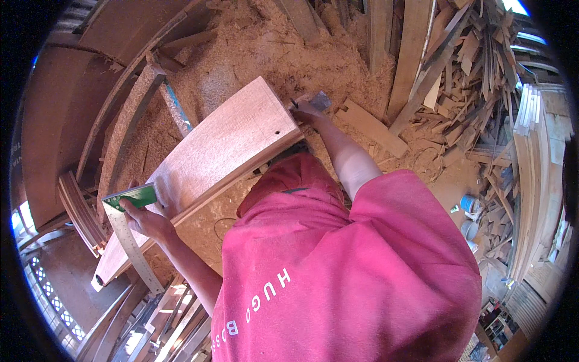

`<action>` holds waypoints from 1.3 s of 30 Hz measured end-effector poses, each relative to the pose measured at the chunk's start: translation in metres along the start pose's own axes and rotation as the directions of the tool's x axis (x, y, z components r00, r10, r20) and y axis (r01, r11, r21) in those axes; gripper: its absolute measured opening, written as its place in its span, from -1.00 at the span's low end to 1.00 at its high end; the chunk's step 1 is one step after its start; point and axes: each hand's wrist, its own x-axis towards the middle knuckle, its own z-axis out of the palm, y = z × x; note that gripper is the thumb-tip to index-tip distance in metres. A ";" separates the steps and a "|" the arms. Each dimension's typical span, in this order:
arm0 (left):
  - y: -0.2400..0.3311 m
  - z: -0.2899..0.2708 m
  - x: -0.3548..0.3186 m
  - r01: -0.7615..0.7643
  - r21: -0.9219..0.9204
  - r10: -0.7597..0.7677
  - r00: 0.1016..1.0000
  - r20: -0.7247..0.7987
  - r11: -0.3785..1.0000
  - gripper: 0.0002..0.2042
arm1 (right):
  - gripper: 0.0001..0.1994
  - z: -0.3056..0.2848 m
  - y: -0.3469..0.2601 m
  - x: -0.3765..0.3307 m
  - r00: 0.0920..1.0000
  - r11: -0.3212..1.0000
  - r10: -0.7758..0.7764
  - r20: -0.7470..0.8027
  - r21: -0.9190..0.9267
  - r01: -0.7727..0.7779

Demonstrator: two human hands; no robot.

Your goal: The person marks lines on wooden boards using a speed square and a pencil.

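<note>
Try square (137, 194): green stock, silvery blade; was gripped by the left hand (146, 221) over the left end of a thick, pinkish-brown wooden board (220, 151). Right hand's (309, 113) finger closure could not be told.

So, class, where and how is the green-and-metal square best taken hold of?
Probably by the short green stock, from inside its corner with the metal blade, as the left grip has it: that longer, thin blade juts past the wooden board.
</note>
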 end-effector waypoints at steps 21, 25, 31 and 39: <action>-0.002 -0.003 0.020 -0.064 -0.079 0.065 0.998 0.016 0.995 -0.41 | -0.76 0.025 0.072 0.046 0.990 0.924 0.125 -0.058 0.370 -0.095; 0.001 -0.019 0.012 -0.068 -0.026 0.066 0.995 -0.073 0.997 -0.43 | -0.66 0.046 0.056 0.054 0.974 0.889 0.220 0.055 0.400 -0.223; -0.006 0.001 0.021 -0.047 -0.075 0.048 0.999 -0.001 0.996 -0.46 | -0.66 0.047 0.140 0.107 0.975 0.786 0.214 0.060 0.583 -0.208; 0.002 -0.007 0.012 0.011 0.025 -0.010 1.000 -0.016 1.000 -0.48 | -0.61 0.040 0.057 0.027 0.981 0.650 0.090 0.170 0.736 -0.188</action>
